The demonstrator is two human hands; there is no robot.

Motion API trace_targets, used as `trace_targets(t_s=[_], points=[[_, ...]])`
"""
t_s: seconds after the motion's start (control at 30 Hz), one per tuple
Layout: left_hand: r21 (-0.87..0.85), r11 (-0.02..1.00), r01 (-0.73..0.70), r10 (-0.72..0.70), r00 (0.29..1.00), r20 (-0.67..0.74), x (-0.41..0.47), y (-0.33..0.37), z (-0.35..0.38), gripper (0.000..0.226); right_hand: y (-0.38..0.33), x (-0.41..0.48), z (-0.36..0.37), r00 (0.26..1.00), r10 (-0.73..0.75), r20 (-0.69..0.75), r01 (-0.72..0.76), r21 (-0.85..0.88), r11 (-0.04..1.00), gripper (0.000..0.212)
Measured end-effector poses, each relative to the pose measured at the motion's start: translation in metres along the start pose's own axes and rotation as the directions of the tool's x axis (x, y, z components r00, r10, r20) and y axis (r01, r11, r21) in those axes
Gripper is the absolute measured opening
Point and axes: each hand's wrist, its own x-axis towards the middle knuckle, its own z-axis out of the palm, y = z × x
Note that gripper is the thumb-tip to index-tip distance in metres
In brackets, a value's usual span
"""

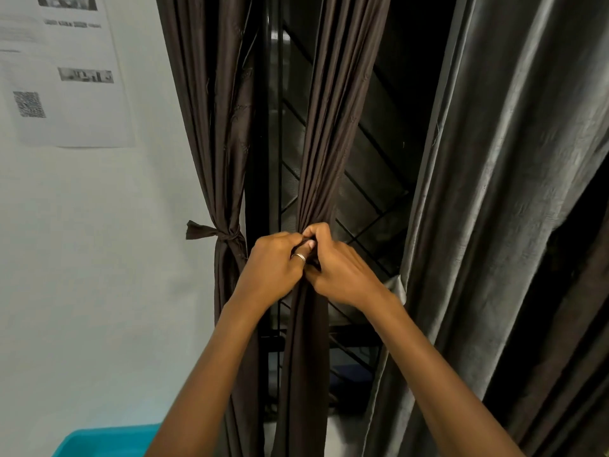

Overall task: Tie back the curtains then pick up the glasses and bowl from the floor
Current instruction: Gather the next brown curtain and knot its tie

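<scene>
A dark brown pleated fabric curtain panel (333, 127) hangs down the middle of the view in front of a black metal window grille (372, 150), and both hands meet on it about halfway down, where its folds are gathered into a narrow bunch. The left hand (273, 265) has its fingers curled tightly into the gathered cloth from the left, a plain silver ring (299, 257) showing on 1 finger. The right hand (342, 272) presses in from the right, its fingers bent over the top of the same bunch and touching those of the left hand. Whether a tie strip lies between the fingers cannot be told.

To the left, a 2nd dark brown curtain (211, 110) hangs against the pale wall (99, 258), cinched by a knotted brown fabric tie (211, 233). To the right hangs a loose grey satin curtain (514, 192). A white printed paper sheet (66, 77) with a QR code is on the wall at upper left, and a teal plastic tub (105, 440) shows at the bottom left corner.
</scene>
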Motion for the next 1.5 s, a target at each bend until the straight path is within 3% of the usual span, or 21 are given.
trace_targets(t_s=[0.13,0.3,0.43,0.57,0.7,0.9,1.1,1.5], points=[[-0.007,0.999,0.038,-0.038,0.999,-0.014,0.0,0.002,0.005,0.021,0.004,-0.01,0.002,0.999,-0.015,-0.041,0.017,0.058,0.998,0.041],[-0.057,0.995,0.081,-0.083,0.996,-0.033,-0.003,0.008,0.007,0.02,0.006,-0.036,0.022,0.917,-0.038,-0.398,0.009,-0.075,0.997,0.029],[-0.083,0.992,0.091,-0.101,0.988,-0.117,-0.01,0.011,0.013,0.02,0.014,-0.048,0.026,0.86,-0.019,-0.51,-0.027,-0.083,0.996,0.017],[-0.121,0.989,0.09,-0.119,0.957,-0.264,-0.02,0.018,0.019,0.019,0.018,-0.049,0.014,0.856,0.047,-0.515,-0.044,0.019,0.999,0.015],[-0.056,0.994,0.09,-0.103,0.945,-0.311,-0.026,0.022,0.021,0.022,0.021,-0.048,0.004,0.869,0.103,-0.483,-0.082,0.066,0.994,0.017],[0.065,0.997,0.035,-0.013,0.949,-0.316,-0.037,0.017,0.018,0.018,0.041,-0.046,-0.004,0.835,0.235,-0.498,-0.215,0.098,0.972,0.019],[0.065,0.996,0.054,-0.031,0.95,-0.309,-0.037,0.008,0.013,0.017,0.039,-0.042,0.001,0.85,0.234,-0.471,-0.21,0.104,0.972,0.017],[-0.031,0.978,0.204,-0.206,0.951,-0.229,-0.035,0.017,0.026,0.025,0.038,-0.049,0.006,0.857,0.339,-0.387,-0.26,0.244,0.934,0.008]])
